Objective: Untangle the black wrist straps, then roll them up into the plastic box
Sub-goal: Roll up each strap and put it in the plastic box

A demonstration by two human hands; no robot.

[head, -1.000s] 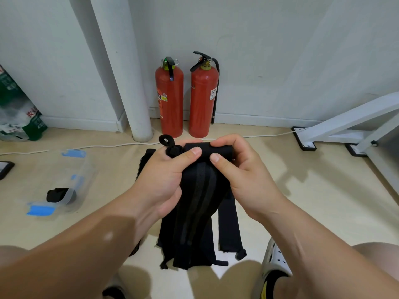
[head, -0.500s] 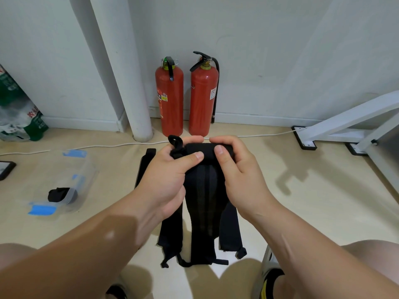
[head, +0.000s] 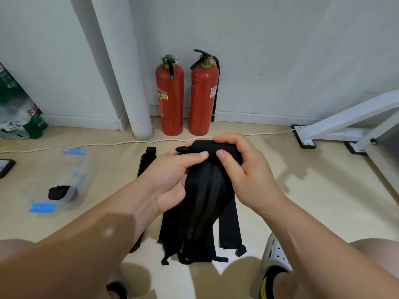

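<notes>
Centrally, left hand (head: 172,180) and right hand (head: 244,171) both closed around rolled top end of black striped fabric wrist strap (head: 205,190). Left thumb (head: 194,157) and right thumb (head: 224,162) pressed on near face of roll, tips almost touching; remaining fingers of both hands curled over far side. Unrolled length of strap hanging down from between hands, faint lengthwise stripes visible, tail reaching floor level below wrists.

Under hands, flat on beige floor (head: 302,201): further black wrist straps (head: 230,225), laid roughly parallel, thin loop ends showing at near edge. One more black strip (head: 148,160) poking out just beyond left hand, partly hidden by left wrist.

Well to left of left hand: clear plastic box with blue clips (head: 64,182), lying on floor, one rolled black strap (head: 61,192) inside at near end.

Beyond hands, against white wall: two red fire extinguishers (head: 186,98) standing upright side by side, white pipe (head: 129,83) to their left. White cable (head: 108,144) running along floor between extinguishers and hands.

Below right forearm: white perforated clog (head: 273,255) on foot.
</notes>
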